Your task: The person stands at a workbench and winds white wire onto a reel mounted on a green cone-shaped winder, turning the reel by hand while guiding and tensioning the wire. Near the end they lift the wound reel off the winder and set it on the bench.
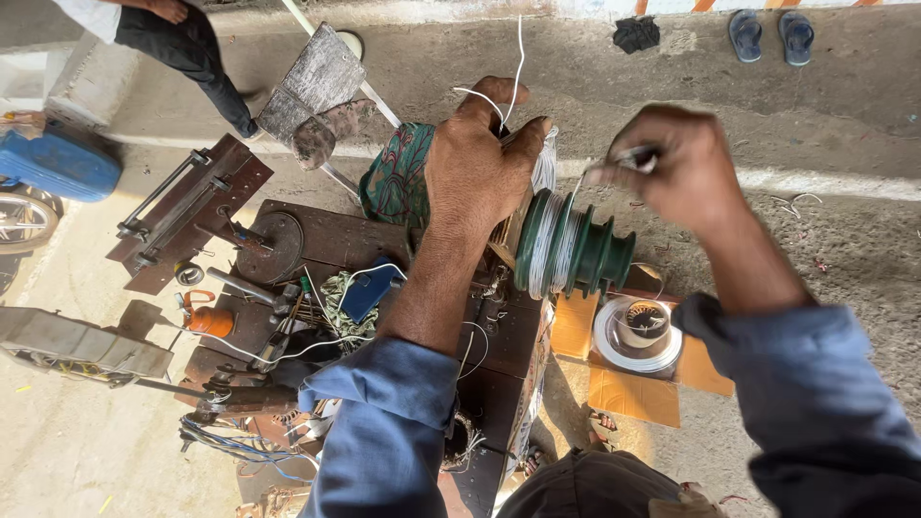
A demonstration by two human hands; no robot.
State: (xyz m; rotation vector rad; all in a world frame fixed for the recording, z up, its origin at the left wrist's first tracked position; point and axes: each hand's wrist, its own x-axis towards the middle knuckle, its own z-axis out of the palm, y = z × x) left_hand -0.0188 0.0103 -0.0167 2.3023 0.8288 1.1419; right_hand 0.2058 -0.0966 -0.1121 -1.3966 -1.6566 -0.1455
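Note:
A green stepped winding former [576, 251] with white wire wound in its grooves juts out sideways at the middle of the view. My left hand [477, 163] grips its far end, where white wire strands [514, 67] stick up between the fingers. My right hand [672, 168] pinches the white wire a little to the right, just above the former. Both my sleeves are blue.
A spool of white wire [638, 336] sits in an open cardboard box [633, 393] below the former. A rusty metal bench [317, 240] holds tools, a blue object and an orange oil can [206, 317]. Another person's legs [182, 43] stand top left. Sandals [767, 34] lie top right.

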